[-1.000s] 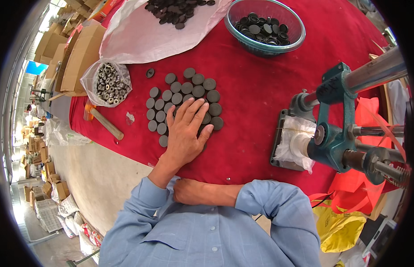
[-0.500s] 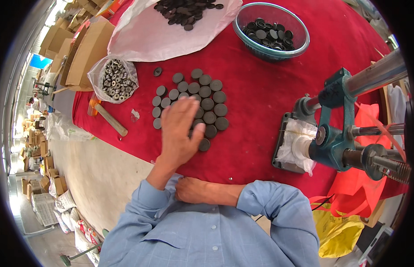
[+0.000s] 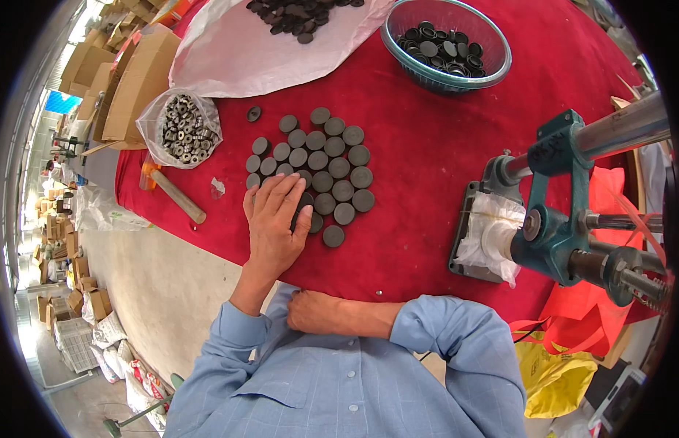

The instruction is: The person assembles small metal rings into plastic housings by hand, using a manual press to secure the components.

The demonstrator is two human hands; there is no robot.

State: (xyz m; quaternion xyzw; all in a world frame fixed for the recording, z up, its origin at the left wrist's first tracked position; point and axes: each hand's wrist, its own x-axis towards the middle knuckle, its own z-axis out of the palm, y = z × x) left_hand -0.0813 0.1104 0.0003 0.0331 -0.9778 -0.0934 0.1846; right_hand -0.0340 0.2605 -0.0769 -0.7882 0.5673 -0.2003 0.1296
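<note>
On the red cloth, my left hand (image 3: 276, 225) lies palm down over the lower left of a cluster of round black discs (image 3: 339, 168). Its fingers are stretched out and touch the discs there, some of which it covers. The discs lie flat, close together in rough rows. One separate black cap (image 3: 254, 114) sits just beyond the cluster, showing a hollow side. My right hand (image 3: 310, 312) rests at the table's near edge against my shirt, its fingers curled in and partly hidden. Whether it holds anything does not show.
A teal bowl (image 3: 509, 62) of black caps stands far right. A white sheet (image 3: 237, 69) bears more dark discs. At left are a bag of metal rings (image 3: 186, 131), a hammer (image 3: 180, 197) and a cardboard box (image 3: 142, 87). A green hand press (image 3: 551, 219) stands at right.
My left hand has moved left and slightly nearer across the cluster, uncovering discs in its middle. My right hand has stayed in place.
</note>
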